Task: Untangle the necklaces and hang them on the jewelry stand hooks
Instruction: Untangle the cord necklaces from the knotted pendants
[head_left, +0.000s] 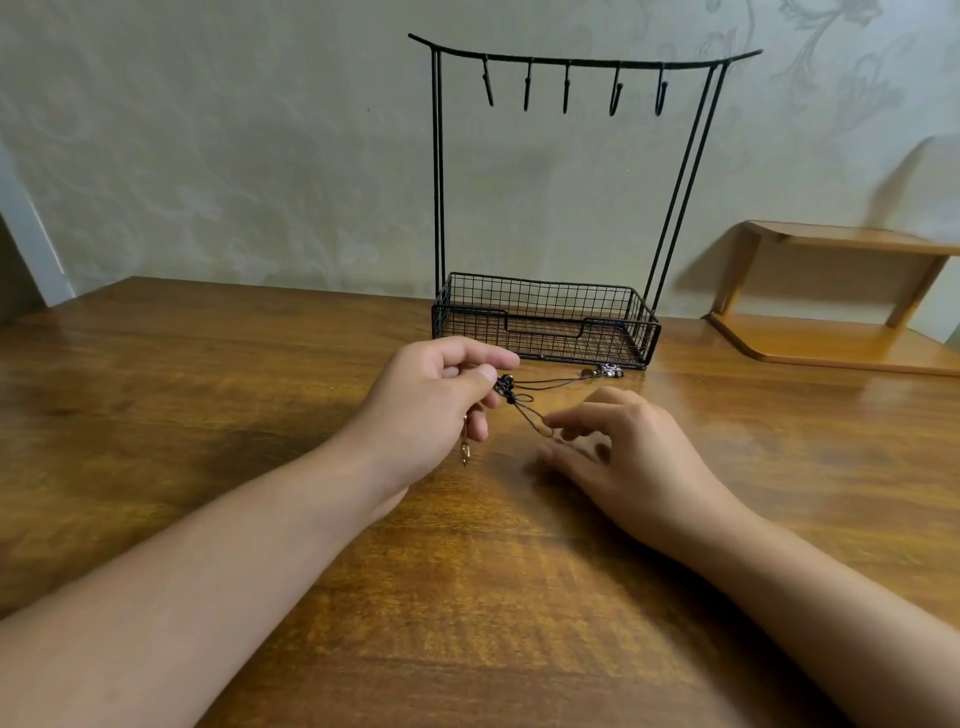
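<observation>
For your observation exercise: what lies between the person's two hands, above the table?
In the head view, a tangle of dark necklace cords spans from the left hand to the right hand, above the wooden table.

The jewelry stand (545, 208) is black wire with a grid basket. The desk (467, 597) is brown wood grain. The necklaces (519, 397) are dark cord.

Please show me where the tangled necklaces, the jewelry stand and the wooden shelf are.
tangled necklaces (506, 387): head view, on the dark knot of cords.
jewelry stand (545, 315): head view, on the basket's front wall.
wooden shelf (831, 343): head view, on its lower board.
</observation>
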